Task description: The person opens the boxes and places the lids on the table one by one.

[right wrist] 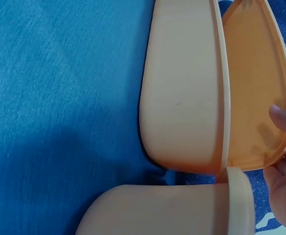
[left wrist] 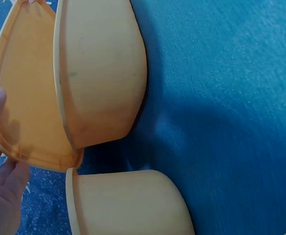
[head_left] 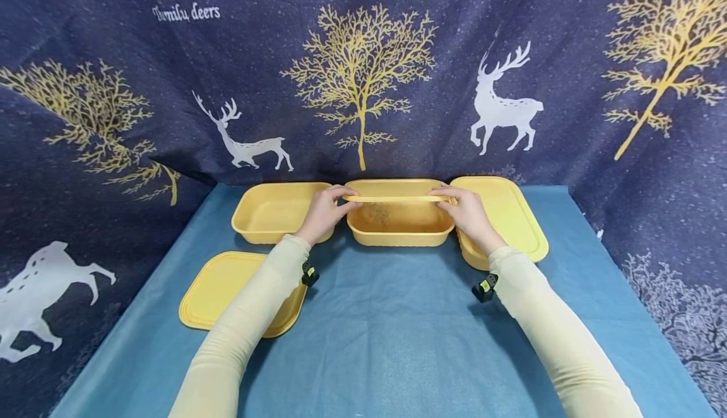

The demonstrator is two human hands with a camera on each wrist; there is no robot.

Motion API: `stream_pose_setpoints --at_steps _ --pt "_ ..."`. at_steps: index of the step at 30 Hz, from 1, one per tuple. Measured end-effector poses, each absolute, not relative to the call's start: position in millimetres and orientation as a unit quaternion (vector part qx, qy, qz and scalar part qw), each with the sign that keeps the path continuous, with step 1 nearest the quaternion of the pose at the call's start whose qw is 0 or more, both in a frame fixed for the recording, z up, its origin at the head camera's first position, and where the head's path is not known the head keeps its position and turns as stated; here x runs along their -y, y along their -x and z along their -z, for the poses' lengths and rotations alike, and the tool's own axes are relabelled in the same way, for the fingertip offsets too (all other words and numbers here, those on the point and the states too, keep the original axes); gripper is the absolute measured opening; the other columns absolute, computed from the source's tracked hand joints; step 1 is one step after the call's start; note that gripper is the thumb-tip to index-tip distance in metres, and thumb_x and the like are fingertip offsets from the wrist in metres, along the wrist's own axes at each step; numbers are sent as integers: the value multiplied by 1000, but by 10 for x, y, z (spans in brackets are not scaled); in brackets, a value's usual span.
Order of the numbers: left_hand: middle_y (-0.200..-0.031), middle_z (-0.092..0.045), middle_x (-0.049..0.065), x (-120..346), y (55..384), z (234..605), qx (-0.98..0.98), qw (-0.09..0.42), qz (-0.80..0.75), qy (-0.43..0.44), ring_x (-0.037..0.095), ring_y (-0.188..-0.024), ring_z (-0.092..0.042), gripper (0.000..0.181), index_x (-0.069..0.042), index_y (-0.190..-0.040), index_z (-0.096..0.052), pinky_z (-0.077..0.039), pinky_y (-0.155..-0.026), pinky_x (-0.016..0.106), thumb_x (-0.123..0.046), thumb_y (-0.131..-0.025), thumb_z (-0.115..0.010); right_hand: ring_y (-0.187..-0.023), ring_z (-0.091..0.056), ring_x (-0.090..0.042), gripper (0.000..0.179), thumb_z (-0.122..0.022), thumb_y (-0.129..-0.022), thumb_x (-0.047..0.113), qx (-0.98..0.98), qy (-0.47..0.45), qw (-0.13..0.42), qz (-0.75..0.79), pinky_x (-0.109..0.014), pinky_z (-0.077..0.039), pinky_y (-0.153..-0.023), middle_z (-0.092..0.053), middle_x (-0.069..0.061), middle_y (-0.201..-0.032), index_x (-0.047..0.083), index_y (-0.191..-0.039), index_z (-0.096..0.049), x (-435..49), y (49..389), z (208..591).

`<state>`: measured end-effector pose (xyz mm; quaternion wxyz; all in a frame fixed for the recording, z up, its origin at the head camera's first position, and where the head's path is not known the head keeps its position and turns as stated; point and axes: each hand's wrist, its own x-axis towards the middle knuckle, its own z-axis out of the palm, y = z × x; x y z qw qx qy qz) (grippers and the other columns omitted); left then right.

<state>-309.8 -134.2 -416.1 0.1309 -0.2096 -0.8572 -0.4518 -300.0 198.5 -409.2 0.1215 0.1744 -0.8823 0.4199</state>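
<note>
A yellow plastic lid (head_left: 397,199) is held tilted over the middle yellow container (head_left: 400,239), its front edge raised above the rim. At its left end my left hand (head_left: 325,211) pinches the lid between thumb and fingers. My right hand (head_left: 468,213) grips the opposite end the same way. Both wrist views show the lid's orange-looking underside (left wrist: 25,88) and the thumbs against it. Under the raised edge the container's inside is partly visible, with a dark speckled patch that I cannot identify.
An uncovered yellow container (head_left: 272,209) stands at the left. To the right, another container has its lid (head_left: 505,213) on top. A loose yellow lid (head_left: 227,285) lies on the blue tablecloth (head_left: 392,329), partly behind the left forearm. A patterned dark-blue cloth (head_left: 409,134) hangs behind.
</note>
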Motion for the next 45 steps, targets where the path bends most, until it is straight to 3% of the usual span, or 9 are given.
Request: stream_pose_setpoints --at_steps 4,9,16,23,33,41,45 --pt "-109 -72 5 1336 3096 4143 861 157 440 199 22 -89 -63 17 -9 -107 -78 -52 -82 42 -16 -91 -77 -134 -52 -28 24 -71 -92 -2 873 -180 141 -430 -48 -40 -110 -70 -12 -123 9 -112 -78 -1975 2986 4067" --pt "-107 -73 5 1319 3088 4084 861 180 431 199 19 -71 -52 16 -9 -107 -78 -41 -66 31 -12 -92 -75 -133 -53 -27 23 -70 -93 -1 867 -169 146 -444 -47 -40 -110 -70 -12 -124 9 -113 -78 -1976 2980 4016" --pt "-107 -74 6 1302 3073 4003 862 193 423 203 23 -73 -53 17 -9 -108 -79 -40 -66 30 -13 -92 -76 -132 -54 -28 24 -69 -94 1 871 -161 152 -439 -48 -39 -110 -68 -13 -128 10 -115 -78 -1995 2967 3954" --pt "-110 -74 10 1302 3049 3885 852 222 425 209 23 -92 -64 19 -7 -109 -79 -48 -73 38 -13 -91 -76 -126 -59 -33 23 -70 -95 4 874 -158 169 -426 -51 -44 -105 -69 -15 -125 8 -116 -77 -2000 2905 3832" --pt "-106 -74 5 1296 3015 3700 848 232 425 216 20 -99 -67 21 -11 -109 -79 -54 -80 43 -23 -92 -77 -123 -60 -28 21 -71 -95 7 862 -147 179 -451 -50 -46 -102 -71 -11 -123 10 -114 -78 -1984 2862 3610" --pt "-101 -74 -2 1309 2940 3576 846 225 428 222 15 -96 -67 18 -16 -107 -80 -53 -83 39 -26 -92 -76 -112 -66 -22 21 -73 -94 12 863 -150 196 -440 -35 -50 -84 -73 -6 -117 16 -114 -79 -1986 2810 3503" --pt "-101 -74 -3 1325 2901 3536 847 225 426 225 14 -96 -67 21 -15 -107 -80 -53 -83 38 -28 -92 -76 -111 -66 -21 22 -75 -93 15 864 -152 201 -436 -32 -48 -83 -74 -5 -116 17 -115 -79 -1982 2775 3469"
